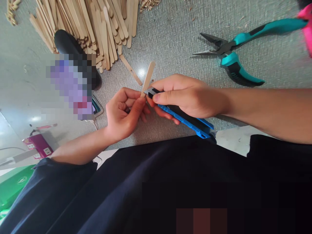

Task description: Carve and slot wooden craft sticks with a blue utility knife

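Wooden stick (148, 76) sits dead centre in my feed, standing up and leaning slightly toward 1 o'clock, its rounded top free in the air. I see the left hand (123, 113) at 7 o'clock of it, thumb and fingertips pinched tight on the lower end, the other fingers curled into the palm. Coming in from 3 o'clock, the right hand (187, 96) is wrapped around a blue utility knife (187, 122), thumb laid along the top, fingers closed under the body. The knife's black nose is pressed right up against the stick just above the pinch; I cannot tell whether the blade is biting in. The knife's tail end pokes out toward 5 o'clock.

Moving outward, a loose stick (130, 70) lies on the grey mat (170, 32) just beside, at 10 o'clock. A big pile of sticks (97, 22) fans out at 11 o'clock. Teal pliers (231, 52) lie with their handles spread at 2 o'clock, well apart from both hands. A magenta box (39, 144) shows at 8 o'clock, and dark clothing (170, 182) fills 6 o'clock.
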### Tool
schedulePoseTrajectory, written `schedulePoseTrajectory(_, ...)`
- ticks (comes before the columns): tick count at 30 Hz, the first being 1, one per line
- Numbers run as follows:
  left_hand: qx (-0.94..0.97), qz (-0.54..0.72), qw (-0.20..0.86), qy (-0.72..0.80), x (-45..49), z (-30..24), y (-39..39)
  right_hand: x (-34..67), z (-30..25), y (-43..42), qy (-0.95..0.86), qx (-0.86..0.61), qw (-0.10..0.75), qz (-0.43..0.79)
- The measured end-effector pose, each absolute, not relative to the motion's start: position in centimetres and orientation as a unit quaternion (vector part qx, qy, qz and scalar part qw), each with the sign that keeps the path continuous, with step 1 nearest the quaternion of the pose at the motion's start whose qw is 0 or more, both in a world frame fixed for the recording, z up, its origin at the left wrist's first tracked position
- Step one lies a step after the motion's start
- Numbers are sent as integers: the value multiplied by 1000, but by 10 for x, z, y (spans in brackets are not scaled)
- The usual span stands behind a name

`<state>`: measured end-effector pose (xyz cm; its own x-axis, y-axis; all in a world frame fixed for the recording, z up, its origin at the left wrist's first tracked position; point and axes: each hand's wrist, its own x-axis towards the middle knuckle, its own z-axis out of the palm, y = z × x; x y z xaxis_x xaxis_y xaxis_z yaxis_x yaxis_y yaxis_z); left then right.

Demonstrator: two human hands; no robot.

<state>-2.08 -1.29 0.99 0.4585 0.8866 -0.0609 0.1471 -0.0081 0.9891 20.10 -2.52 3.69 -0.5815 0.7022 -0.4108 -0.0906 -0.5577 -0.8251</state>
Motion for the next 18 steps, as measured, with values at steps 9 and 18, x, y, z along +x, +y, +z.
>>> schedulePoseTrajectory(9,641,309,553,434,-22,9,-14,204,32,-28,-379,-371,304,791)
schedulePoseTrajectory(18,648,321,548,420,-20,10,-14,199,42,-29,-462,-424,284,726)
